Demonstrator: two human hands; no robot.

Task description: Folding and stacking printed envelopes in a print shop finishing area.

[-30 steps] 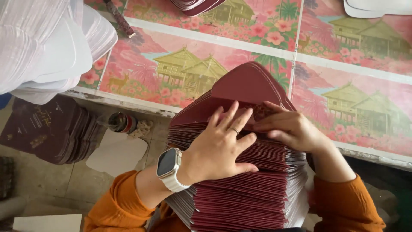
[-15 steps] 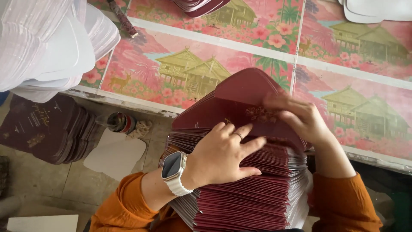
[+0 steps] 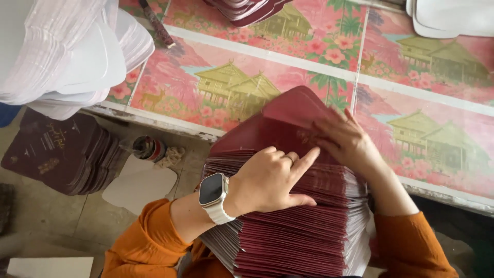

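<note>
Keep your left hand [image 3: 267, 180] flat, fingers spread, pressing the maroon stack [image 3: 293, 226] on your lap, while your right hand [image 3: 345, 141] pinches only the lifted top card [image 3: 288, 121] cleanly.

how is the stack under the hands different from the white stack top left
The maroon stack is dark red, while the white stack is plain white. The maroon stack sits close to the person, with the left hand resting on it and the right hand lifting its top card; the white stack lies untouched at the far left. The maroon stack's cards are piled fairly squarely, the white stack's fan out. Both are piles of thin cards with rounded edges.
</note>
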